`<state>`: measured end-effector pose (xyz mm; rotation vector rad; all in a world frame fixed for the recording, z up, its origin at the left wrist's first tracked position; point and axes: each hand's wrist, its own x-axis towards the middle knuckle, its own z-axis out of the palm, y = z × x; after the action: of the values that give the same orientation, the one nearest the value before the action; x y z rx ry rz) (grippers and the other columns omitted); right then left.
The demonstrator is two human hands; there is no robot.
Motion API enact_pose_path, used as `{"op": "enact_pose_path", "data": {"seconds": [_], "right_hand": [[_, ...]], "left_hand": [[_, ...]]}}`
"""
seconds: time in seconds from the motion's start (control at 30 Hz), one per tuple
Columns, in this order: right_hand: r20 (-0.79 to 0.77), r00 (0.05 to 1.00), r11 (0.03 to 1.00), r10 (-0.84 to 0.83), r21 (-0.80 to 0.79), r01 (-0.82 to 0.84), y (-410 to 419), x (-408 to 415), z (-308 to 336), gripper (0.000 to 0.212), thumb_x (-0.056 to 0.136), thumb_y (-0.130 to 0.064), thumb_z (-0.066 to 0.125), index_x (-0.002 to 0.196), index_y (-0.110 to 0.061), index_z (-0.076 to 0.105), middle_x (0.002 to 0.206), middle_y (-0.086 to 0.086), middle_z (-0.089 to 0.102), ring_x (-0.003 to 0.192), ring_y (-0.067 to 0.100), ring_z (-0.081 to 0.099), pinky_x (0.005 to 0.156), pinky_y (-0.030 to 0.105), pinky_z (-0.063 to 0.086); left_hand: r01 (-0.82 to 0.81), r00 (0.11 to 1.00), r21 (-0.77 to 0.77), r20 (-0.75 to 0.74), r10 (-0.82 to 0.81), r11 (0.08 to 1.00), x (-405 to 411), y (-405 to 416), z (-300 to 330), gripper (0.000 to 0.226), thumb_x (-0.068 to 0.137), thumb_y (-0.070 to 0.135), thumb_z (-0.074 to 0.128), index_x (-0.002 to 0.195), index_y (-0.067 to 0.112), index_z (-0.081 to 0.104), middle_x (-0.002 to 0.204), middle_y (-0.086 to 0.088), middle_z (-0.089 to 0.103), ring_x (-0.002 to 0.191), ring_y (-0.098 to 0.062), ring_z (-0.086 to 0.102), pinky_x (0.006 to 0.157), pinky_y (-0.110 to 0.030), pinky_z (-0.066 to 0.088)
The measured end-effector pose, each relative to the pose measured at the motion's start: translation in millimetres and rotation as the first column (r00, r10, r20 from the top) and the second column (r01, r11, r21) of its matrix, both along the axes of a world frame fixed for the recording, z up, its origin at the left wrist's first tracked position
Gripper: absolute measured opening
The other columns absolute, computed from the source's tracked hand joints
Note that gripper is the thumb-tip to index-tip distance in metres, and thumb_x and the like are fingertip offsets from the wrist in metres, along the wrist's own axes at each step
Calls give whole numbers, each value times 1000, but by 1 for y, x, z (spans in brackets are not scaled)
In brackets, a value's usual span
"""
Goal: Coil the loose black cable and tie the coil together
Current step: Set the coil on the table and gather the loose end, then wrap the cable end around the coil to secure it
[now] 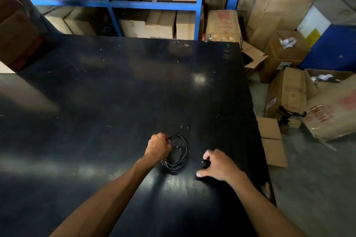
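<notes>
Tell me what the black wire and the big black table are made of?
The cable looks like thin wire in smooth black plastic or rubber; its loops catch glints of light. The table seems a hard, glossy black-coated board, showing reflections and pale scuffs; what lies underneath is unclear.

Left hand (pixel 158 146) and right hand (pixel 221 165) — both bare, forearms uncovered to the frame's six-o'clock edge — no sleeves in view.

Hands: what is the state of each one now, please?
Left hand: closed on the cable coil.
Right hand: fingers pinching a small black piece; what it is cannot be told.
</notes>
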<state>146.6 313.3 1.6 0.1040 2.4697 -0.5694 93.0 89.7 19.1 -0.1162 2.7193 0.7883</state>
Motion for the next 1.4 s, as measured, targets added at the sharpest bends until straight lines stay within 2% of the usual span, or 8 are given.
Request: {"op": "enact_pose_path", "data": {"seconds": [0.2,0.37,0.47,0.73,0.9,1.07,1.27,1.4], "right_hand": [[-142,985,991,96,106,-81,-9,-2,-9,12,95,-18,63,99,-12,73,101,10,75,95,29,72,81,37,57],[-347,935,929,-75,-366,-61,2,-23,48,3,93,-11,70,96,-11,72,79,2,78,72,10,75,69,29,62],[-484,870,869,-95,-467,-165,-2,-21,63,6,89,-6,76,94,-8,73,74,-8,74,66,0,72,62,13,52],[-703,698,887,-137,-400,-229,-26,1,49,12,82,0,81,91,-6,75,89,5,74,77,12,73,67,30,63],[-826,542,905,-151,-336,-261,-29,7,60,16,76,7,83,85,0,72,94,9,67,81,18,69,68,35,61],[-872,456,909,-176,-322,-265,-30,21,68,19,74,13,83,87,3,73,98,11,69,88,19,71,75,36,61],[-916,378,930,-131,-246,-273,-28,25,86,16,77,4,85,86,0,72,92,8,69,81,16,71,67,32,61],[-924,371,943,92,-39,-331,-25,23,104,15,79,-1,84,91,-4,76,117,9,72,84,17,77,69,29,64]], "left_hand": [[21,999,25,40,-22,999,-7,4,0,24,92,12,51,90,0,72,91,-26,71,88,-43,67,74,-40,52],[20,999,80,43,-24,997,-5,1,13,25,94,11,49,89,1,71,91,-27,71,87,-43,67,76,-44,56],[46,999,152,22,-50,987,-1,5,24,24,94,10,50,89,3,72,87,-23,73,82,-38,69,74,-40,57],[97,994,378,14,-111,921,13,17,56,21,97,16,56,105,14,75,69,7,65,56,-3,56,56,-12,46],[4,989,610,115,-93,792,21,20,66,23,95,13,63,115,2,66,76,1,70,85,-11,58,75,-17,47],[-117,950,790,266,-164,602,27,16,78,10,93,7,63,97,5,72,78,-7,71,75,-16,67,77,-33,53],[-160,934,759,323,-151,632,30,11,91,10,91,4,68,96,4,76,77,-10,75,70,-18,74,66,-28,60],[-171,940,709,325,-102,685,29,11,100,25,87,2,72,111,-6,71,76,-12,75,64,-17,74,61,-28,61]]}}
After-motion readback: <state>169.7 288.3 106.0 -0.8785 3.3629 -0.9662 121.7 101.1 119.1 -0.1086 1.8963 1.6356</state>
